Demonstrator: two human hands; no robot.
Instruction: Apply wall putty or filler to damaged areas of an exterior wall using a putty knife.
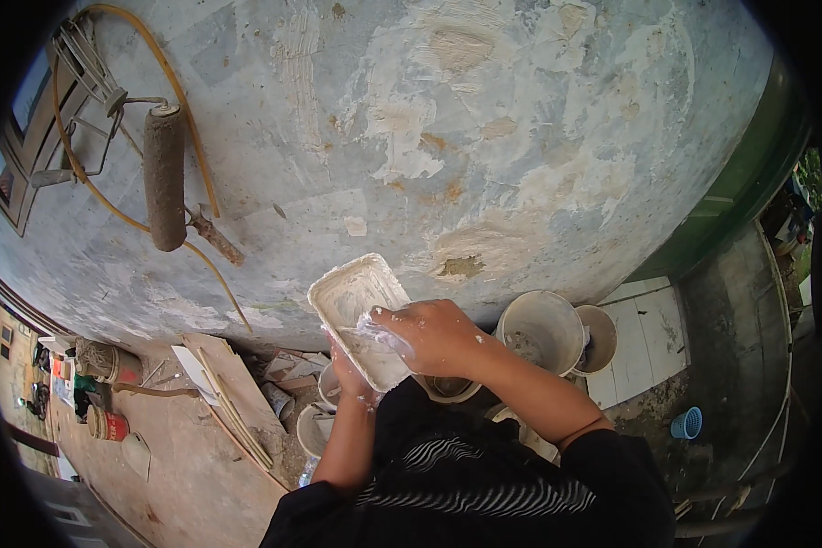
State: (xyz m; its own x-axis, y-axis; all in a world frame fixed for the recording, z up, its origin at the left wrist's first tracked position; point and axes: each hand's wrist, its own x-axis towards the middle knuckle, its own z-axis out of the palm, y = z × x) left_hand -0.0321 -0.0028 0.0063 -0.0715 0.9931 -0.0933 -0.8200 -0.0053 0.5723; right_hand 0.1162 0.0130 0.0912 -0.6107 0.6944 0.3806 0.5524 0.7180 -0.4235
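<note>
A white rectangular plastic tub, smeared inside with white paste, is held tilted in front of my body. My left hand grips it from underneath at its near left side, the fingers mostly hidden by the tub. Over the tub's near end is my right hand, its fingers curled and reaching inside. Whitish, paste-covered material shows at those fingers; whether it is a rag, a scraper or only paste, I cannot make out. White specks dot both hands.
A grey wall with rough filler patches stands ahead. A paint roller and a hose hang at upper left. Buckets stand along the wall's foot. Boards lie at left, a blue plastic basket at right.
</note>
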